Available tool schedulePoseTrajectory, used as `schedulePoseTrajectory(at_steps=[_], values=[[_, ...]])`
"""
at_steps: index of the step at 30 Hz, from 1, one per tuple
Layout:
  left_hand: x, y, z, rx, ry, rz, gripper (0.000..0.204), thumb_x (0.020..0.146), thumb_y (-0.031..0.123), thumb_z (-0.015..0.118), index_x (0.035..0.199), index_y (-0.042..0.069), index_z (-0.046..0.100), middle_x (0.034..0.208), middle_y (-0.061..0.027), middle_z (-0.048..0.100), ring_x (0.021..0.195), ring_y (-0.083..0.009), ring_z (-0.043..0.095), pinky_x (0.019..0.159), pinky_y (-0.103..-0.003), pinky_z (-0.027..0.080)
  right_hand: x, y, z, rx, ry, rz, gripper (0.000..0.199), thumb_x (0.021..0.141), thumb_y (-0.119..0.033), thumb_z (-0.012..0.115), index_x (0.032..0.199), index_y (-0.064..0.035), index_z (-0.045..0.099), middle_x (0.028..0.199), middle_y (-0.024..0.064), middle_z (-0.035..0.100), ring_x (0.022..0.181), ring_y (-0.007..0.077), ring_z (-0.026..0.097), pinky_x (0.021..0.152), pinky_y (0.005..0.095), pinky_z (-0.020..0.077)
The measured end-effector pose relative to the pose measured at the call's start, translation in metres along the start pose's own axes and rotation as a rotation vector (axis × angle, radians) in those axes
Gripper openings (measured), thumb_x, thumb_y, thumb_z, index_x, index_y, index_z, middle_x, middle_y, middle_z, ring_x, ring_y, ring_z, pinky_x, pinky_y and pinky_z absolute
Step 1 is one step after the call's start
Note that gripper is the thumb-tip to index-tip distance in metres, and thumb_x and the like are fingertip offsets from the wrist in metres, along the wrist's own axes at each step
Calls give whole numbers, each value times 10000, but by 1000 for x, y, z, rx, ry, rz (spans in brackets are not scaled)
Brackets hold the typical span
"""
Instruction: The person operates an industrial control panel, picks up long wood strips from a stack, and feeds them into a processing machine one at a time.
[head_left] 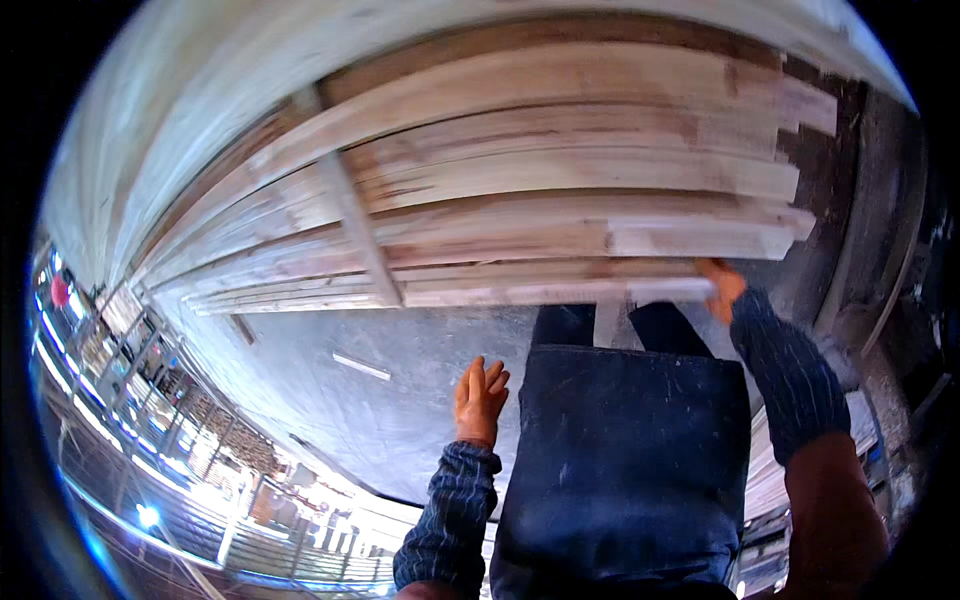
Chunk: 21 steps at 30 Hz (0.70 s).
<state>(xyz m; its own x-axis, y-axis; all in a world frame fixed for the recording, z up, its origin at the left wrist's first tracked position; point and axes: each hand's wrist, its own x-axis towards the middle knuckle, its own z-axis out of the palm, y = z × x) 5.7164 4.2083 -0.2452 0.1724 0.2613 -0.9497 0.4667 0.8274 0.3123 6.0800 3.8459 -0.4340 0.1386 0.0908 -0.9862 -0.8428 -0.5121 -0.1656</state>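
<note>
Long pale wooden boards lie side by side in a layered stack in front of me. My right hand is at the right end of the nearest wooden board; its fingers, somewhat blurred, close round that end. Lower and to the left, my left hand hangs over the grey floor with its fingers stretched out and nothing in it. It is apart from the boards. A dark apron covers my front between both arms.
A thin wooden batten crosses the stack at its left part. One small wood strip lies on the grey floor. Stacked timber and a bright railing show at the lower left; a dark post rises at the right.
</note>
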Motion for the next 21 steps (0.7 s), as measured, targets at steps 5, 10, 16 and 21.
schedulePoseTrajectory(at_steps=[5, 10, 16, 21], values=[[-14, 47, 66, -717, 245, -129, 856, 938, 720, 516, 1590, 208, 302, 1646, -111, 338, 1479, -347, 371, 1173, -521, 347, -168, -67, 19, -4, -129, 108, 643, 906, -328, 730, 1434, -68, 472, 1243, 133, 632, 1016, 244, 656, 732, 398, 582], [-42, 91, 69, -923, -161, 361, 990, 852, 872, 416, 1595, 226, 311, 1551, -111, 453, 1365, -406, 461, 1167, -589, 348, -323, -118, 43, -224, -122, 260, 613, 905, -217, 720, 1431, -55, 451, 1244, 169, 643, 1011, 276, 695, 747, 408, 626], [-93, 138, 83, -1091, 163, 384, 748, 1008, 671, 376, 1564, 171, 374, 1490, -91, 510, 1310, -388, 505, 1144, -569, 399, -367, -133, 67, -383, -148, 252, 707, 917, -253, 729, 1504, -29, 406, 1267, 184, 655, 1057, 277, 687, 834, 394, 593], [-109, 138, 67, -1129, 175, 239, 777, 984, 710, 447, 1536, 164, 432, 1503, -69, 519, 1328, -326, 512, 1133, -500, 421, -389, -170, 71, -419, -273, 277, 740, 929, -352, 726, 1511, -21, 409, 1278, 173, 652, 1104, 316, 672, 869, 433, 586]])
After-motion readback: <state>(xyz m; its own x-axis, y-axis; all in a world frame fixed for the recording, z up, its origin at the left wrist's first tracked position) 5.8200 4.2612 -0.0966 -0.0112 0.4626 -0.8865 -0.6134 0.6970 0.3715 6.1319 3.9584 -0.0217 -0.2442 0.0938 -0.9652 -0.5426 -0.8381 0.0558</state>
